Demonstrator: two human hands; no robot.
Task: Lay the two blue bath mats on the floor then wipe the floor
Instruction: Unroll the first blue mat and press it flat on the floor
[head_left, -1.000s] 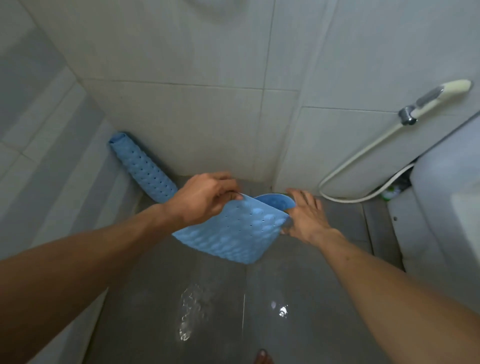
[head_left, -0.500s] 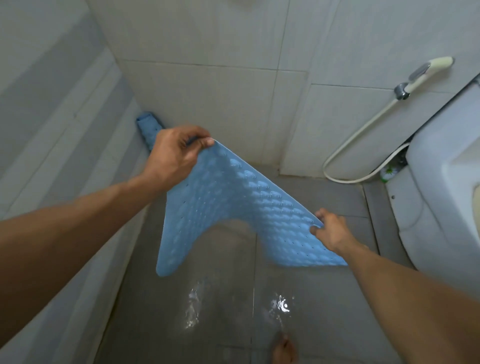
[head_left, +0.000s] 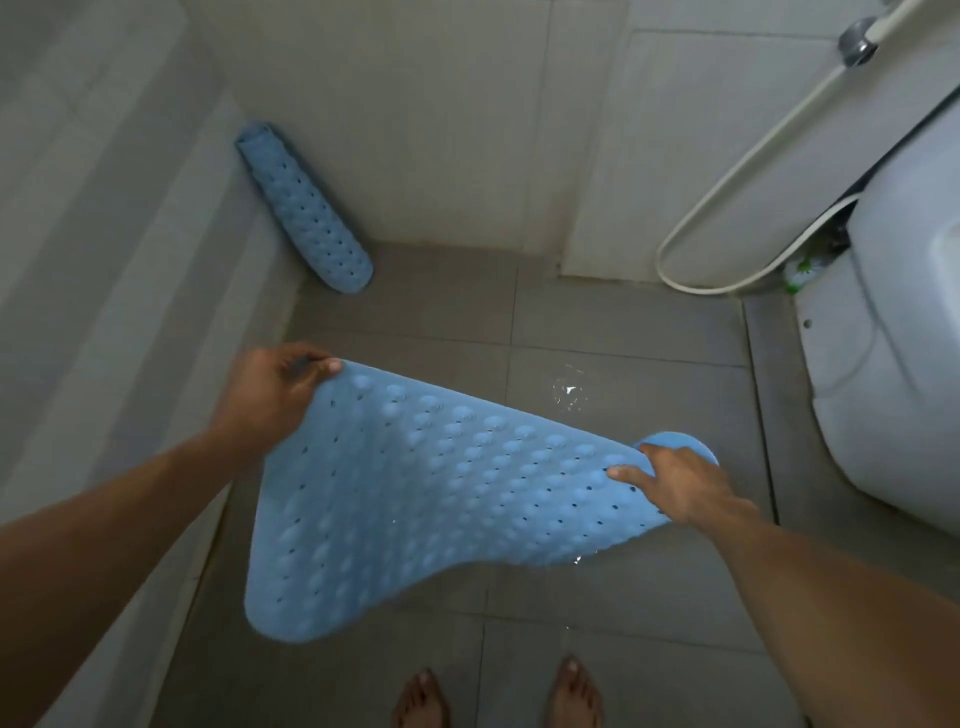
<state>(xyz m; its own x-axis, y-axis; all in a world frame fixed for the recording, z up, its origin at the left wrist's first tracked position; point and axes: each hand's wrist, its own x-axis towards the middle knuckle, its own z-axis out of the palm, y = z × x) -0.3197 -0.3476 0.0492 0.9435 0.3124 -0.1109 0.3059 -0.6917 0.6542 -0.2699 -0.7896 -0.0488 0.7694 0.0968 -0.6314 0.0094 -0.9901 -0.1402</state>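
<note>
A blue bath mat (head_left: 426, 499), bumpy and dotted with small holes, hangs spread out above the wet grey tiled floor (head_left: 623, 332). My left hand (head_left: 270, 395) pinches its far left corner. My right hand (head_left: 680, 483) grips its right edge, where the corner curls over. The near left corner droops toward the floor. A second blue bath mat (head_left: 306, 213), rolled up, leans in the far left corner against the wall.
A white toilet (head_left: 893, 374) stands at the right. A white spray hose (head_left: 727, 218) loops down the back wall beside it. Small puddles (head_left: 569, 392) glint on the floor. My bare feet (head_left: 498, 696) show at the bottom edge.
The mat has unrolled and been lowered nearer the floor, spread wider between my hands. My view has tilted down, showing my feet and the whole rolled mat.
</note>
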